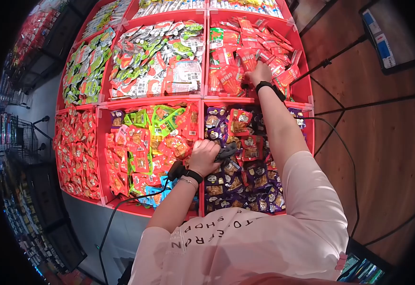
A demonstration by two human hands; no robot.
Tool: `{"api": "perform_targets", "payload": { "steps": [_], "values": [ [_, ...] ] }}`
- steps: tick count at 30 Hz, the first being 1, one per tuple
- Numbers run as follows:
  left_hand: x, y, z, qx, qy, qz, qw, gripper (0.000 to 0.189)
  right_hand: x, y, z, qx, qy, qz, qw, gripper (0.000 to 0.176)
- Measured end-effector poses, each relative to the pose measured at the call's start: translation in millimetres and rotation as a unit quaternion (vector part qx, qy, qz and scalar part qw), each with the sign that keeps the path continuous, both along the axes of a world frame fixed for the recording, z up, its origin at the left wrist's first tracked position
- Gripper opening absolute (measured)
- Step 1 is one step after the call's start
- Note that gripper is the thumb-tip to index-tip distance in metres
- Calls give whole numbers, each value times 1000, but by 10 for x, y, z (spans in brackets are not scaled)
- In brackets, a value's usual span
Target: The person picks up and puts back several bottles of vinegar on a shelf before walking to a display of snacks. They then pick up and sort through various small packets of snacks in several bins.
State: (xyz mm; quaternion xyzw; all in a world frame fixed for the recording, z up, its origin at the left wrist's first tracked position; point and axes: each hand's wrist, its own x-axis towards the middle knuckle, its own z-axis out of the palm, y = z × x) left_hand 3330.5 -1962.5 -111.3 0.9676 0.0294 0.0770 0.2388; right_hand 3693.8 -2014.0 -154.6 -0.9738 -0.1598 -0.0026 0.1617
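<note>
My right hand reaches into the upper right bin of red snack packets, its fingers closed at the packets near the bin's middle; whether one is gripped is hidden. A dark cloth pokes out from the closed fingers of my left hand, which is over the divider between two lower bins. Right of that divider lie purple packets with a few red ones among them. On its left are mixed red, green and blue packets. Both wrists wear black bands.
Green and white packets fill the upper middle bin, and red packets the lower left one. Black cables hang from my left wrist and at the right. A black stand with a framed panel is right of the bins. Shopping carts stand at far left.
</note>
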Motion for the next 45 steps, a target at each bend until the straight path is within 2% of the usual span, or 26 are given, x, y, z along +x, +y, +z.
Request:
{"api": "perform_targets", "payload": {
  "steps": [1,4,6,8,9,11,14,16,18,22,24,25,26,27,28,30,31,32,34,35,36,38,40,42,44,45],
  "values": [
    [-3,4,-19,-12,6,-2,1000,38,-1,-23,55,-41,17,29,999,47],
    [-30,11,-18,-18,12,1,1000,39,113,-131,-140,72,98,28,992,51],
    [-14,12,-10,-12,10,1,1000,39,156,-195,-163,62,127,27,990,49],
    [-17,-1,-9,-4,-13,6,1000,38,159,-282,-214,29,196,103,975,45],
    [-12,-12,-9,6,-29,12,999,38,132,-303,-289,44,179,142,973,33],
    [-18,-16,-7,10,-44,8,999,39,79,-375,-280,7,161,144,976,35],
    [-18,-5,2,20,-52,-3,998,39,-261,-446,104,-40,104,133,985,38],
    [-21,-5,-24,25,-66,-12,997,38,-621,-514,347,102,-57,159,980,36],
    [-26,11,-10,26,-53,-23,998,39,-1016,-576,537,173,-93,206,959,29],
    [-52,1,-53,39,-36,-29,998,44,-2098,-742,774,355,22,227,907,29],
    [-72,-14,-120,13,-46,2,999,45,-2636,-830,797,375,107,194,900,38],
    [-101,-56,-48,-16,-56,30,998,38,-2878,-868,807,367,67,204,905,46],
    [-129,-120,-142,-70,-60,95,991,43,-3101,-912,820,357,27,213,909,55],
    [-204,-194,31,-206,-12,108,973,46,-3302,-963,857,319,27,210,924,70],
    [-299,-276,205,-336,40,119,933,49,-3501,-958,898,334,36,181,924,73],
    [-502,-475,203,-378,-82,37,922,58,-3833,-926,905,391,46,105,913,66],
    [-605,-492,185,-445,-46,20,894,66,-3969,-930,901,419,75,39,904,59],
    [-690,-449,155,-393,-96,-18,914,79,-4082,-917,930,476,88,-2,875,39],
    [-902,-139,509,-546,121,-120,820,89,-4257,-979,846,565,161,-81,805,21],
    [-958,61,500,-526,158,-185,815,93,-4358,-996,842,563,143,-96,808,16],
    [-995,233,517,-497,113,-189,839,83,-4446,-1014,845,562,124,-111,811,11],
    [-889,707,364,-475,79,-125,868,65,-4594,-1109,670,496,72,-135,855,13],
    [-664,1204,402,-464,26,-9,886,46,-4740,-1208,541,368,-1,-133,920,16],
    [-286,1722,93,-401,-49,60,913,40,-4890,-1275,446,326,-20,-146,934,20],
    [43,2078,189,-320,-60,101,940,40,-5007,-1314,364,223,-62,-119,966,22],
    [204,2197,167,-320,-60,97,940,40,-5045,-1317,307,214,-28,-131,968,23]
  ]
}}
